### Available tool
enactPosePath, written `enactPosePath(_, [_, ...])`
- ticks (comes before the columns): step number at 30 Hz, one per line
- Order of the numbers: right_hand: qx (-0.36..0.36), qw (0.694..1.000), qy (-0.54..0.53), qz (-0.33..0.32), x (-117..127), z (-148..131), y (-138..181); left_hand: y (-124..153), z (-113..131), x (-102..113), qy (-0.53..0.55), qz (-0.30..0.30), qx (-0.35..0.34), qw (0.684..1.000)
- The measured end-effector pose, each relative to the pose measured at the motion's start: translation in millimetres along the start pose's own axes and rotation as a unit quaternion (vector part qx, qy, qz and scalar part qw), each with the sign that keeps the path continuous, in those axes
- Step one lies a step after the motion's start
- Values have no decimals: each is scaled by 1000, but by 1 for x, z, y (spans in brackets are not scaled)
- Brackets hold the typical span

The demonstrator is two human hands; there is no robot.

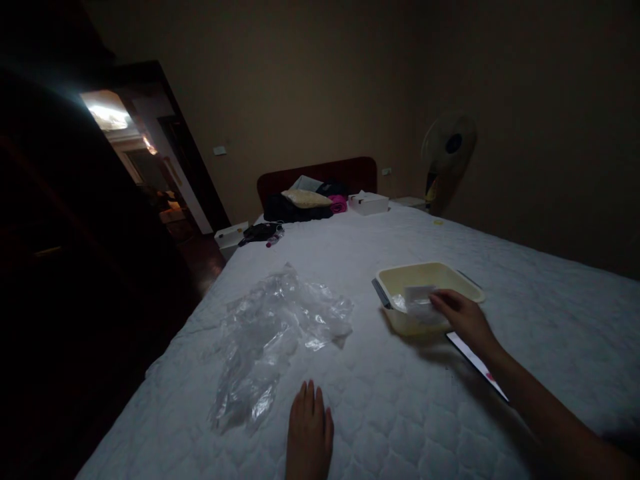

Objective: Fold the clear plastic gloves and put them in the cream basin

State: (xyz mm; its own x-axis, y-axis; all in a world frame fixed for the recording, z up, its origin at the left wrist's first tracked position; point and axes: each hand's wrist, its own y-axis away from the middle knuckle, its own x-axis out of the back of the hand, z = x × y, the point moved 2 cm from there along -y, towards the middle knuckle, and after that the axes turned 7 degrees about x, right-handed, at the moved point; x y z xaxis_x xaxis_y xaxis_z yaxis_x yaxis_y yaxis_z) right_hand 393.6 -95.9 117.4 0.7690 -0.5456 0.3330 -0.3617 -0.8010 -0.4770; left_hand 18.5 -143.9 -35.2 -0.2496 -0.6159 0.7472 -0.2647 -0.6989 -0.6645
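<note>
My right hand (pixel 465 320) pinches a small clear plastic bag (pixel 419 301) with a whitish top edge, held over the near side of a cream plastic basin (pixel 410 325) with grey handles. Something shiny and clear lies inside the basin at its left end. My left hand (pixel 310 427) rests on the quilted bed with its fingers stretched out, holding nothing. Ahead and to its left spreads a heap of crumpled clear plastic bags (pixel 280 333). A phone (pixel 477 365) with a lit screen lies beneath my right forearm, partly hidden by it.
The white quilted mattress (pixel 390 407) stretches to a dark red headboard (pixel 367 175). Dark clothes, a pillow (pixel 305 198), a pink roll (pixel 339 203) and a white box (pixel 369 203) lie near it. A standing fan (pixel 450 143) is at the back right, a doorway at the left.
</note>
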Motion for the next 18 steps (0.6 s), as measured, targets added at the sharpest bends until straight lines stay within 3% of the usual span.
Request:
enactPosePath(4, [4, 999, 29, -29, -6, 12, -61, 2, 2, -2, -1, 29, 2, 1000])
enactPosePath(8, [-23, 993, 72, -90, -31, 38, -95, 3, 0, -4, -13, 35, -1, 999])
enactPosePath(14, [-47, 967, 159, -194, -71, 63, -103, 4, -12, -14, -40, 54, -52, 996])
enactPosePath(18, [-20, 944, 215, -248, -79, 69, -99, 4, -16, -16, -37, 57, -62, 996])
